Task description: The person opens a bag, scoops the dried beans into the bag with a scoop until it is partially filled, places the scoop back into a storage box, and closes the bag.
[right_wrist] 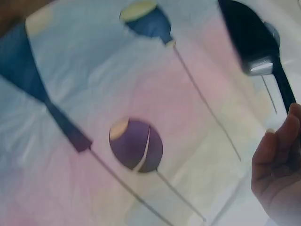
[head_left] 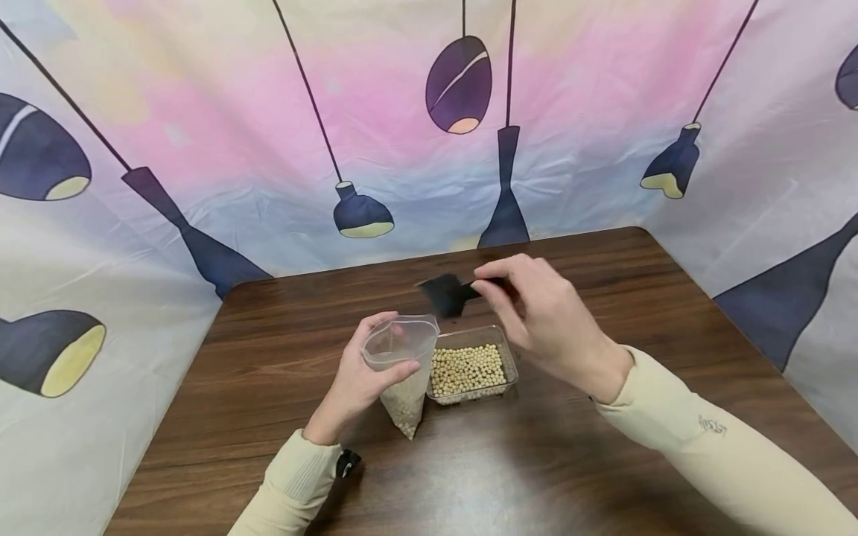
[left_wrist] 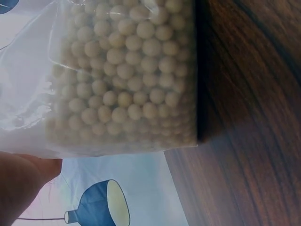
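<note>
My left hand (head_left: 362, 376) holds a clear plastic bag (head_left: 409, 387) around its upper part, and the mouth of the bag gapes upward. Pale round beans fill its lower part; in the left wrist view the beans (left_wrist: 127, 70) press against the film. Up and to the right, my right hand (head_left: 539, 316) grips a small black scoop (head_left: 444, 295) by its handle, above the far side of the clear tub. The black scoop (right_wrist: 254, 40) also shows in the right wrist view; whether it carries beans is hard to tell. Right beside the bag stands the clear plastic tub (head_left: 512, 365), holding pale beans (head_left: 468, 370).
Everything stands on a dark brown wooden table (head_left: 268, 357), whose far edge meets a hanging cloth (head_left: 402, 149) printed with lamps. Past the table's right edge hangs more of this cloth. A black strap piece (head_left: 348, 462) sits at the left cuff.
</note>
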Available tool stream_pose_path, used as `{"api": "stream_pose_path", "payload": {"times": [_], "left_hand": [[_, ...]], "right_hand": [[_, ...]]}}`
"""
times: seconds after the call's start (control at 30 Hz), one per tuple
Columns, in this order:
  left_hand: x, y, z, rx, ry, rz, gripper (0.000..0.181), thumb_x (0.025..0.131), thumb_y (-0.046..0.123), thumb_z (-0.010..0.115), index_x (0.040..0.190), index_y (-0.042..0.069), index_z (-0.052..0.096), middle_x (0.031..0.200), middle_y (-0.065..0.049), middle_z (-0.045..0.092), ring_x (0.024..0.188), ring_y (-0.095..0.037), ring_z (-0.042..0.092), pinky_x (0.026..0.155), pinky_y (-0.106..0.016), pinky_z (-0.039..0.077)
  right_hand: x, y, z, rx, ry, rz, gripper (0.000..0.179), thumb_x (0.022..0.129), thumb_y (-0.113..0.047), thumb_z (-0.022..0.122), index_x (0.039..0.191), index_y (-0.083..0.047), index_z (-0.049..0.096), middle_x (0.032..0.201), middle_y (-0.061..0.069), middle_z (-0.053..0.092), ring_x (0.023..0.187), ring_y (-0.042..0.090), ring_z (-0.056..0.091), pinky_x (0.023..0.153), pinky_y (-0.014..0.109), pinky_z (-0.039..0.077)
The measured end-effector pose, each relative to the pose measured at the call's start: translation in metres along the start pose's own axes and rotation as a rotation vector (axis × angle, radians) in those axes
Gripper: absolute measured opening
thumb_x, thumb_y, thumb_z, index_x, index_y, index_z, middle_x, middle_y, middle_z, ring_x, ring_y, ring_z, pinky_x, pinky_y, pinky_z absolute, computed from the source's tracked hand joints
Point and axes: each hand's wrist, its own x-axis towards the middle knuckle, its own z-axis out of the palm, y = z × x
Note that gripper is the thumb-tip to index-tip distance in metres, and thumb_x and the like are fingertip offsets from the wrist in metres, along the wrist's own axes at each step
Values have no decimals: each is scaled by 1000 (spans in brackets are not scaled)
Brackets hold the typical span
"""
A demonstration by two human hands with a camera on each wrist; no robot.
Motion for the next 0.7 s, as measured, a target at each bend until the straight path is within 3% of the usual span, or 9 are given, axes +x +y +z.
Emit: {"api": "stream_pose_path", "payload": {"times": [0.03, 0.1, 0.27, 0.37, 0.5, 0.6, 0.7], "left_hand": [[0, 0, 0, -2, 4, 2, 73, 76, -1, 81, 139, 14, 46, 119, -14, 57, 114, -28, 54, 93, -36, 44], [0, 0, 0, -12, 9, 1, 75, 75, -3, 81, 139, 12, 45, 120, -16, 56, 113, -30, 53, 89, -33, 46], [-1, 1, 0, -18, 13, -12, 74, 75, -3, 81, 139, 9, 45, 119, -15, 56, 111, -29, 54, 88, -32, 47], [-2, 0, 1, -15, 14, -13, 71, 76, 1, 81, 137, 12, 47, 118, -13, 56, 111, -28, 54, 88, -33, 47], [-2, 0, 2, -28, 12, 2, 69, 77, 3, 81, 137, 12, 48, 118, -13, 57, 111, -28, 54, 88, -33, 47], [-2, 1, 1, -25, 18, 11, 70, 76, 3, 82, 136, 13, 48, 117, -13, 57, 112, -27, 54, 89, -32, 46], [-2, 1, 1, -28, 27, 15, 70, 76, 1, 82, 136, 11, 48, 117, -13, 58, 113, -26, 54, 89, -31, 46]], "right_hand": [[-1, 1, -2, -56, 14, -24, 14, 95, -8, 63, 106, 0, 63, 84, 5, 60, 67, 17, 49, 61, 32, 43], [-6, 5, -4, -144, -7, 6, 12, 95, -8, 62, 104, -1, 64, 86, 7, 62, 68, 20, 52, 62, 36, 45], [-31, 22, 11, -219, -227, 222, 8, 98, -14, 58, 102, -8, 62, 80, 2, 63, 67, 18, 58, 59, 36, 47], [-47, 31, 24, -217, -288, 281, 7, 98, -14, 58, 101, -8, 62, 78, 1, 63, 65, 15, 57, 59, 34, 47], [-60, 42, 33, -122, -316, 410, 7, 99, -13, 57, 101, -7, 60, 71, -1, 59, 56, 11, 51, 53, 30, 43], [-65, 53, 36, 5, -320, 580, 8, 100, -14, 55, 103, -7, 59, 67, 1, 55, 51, 12, 46, 48, 28, 39], [-70, 65, 40, 116, -302, 723, 10, 100, -15, 56, 103, -7, 60, 68, 4, 58, 54, 18, 49, 49, 29, 39]]}}
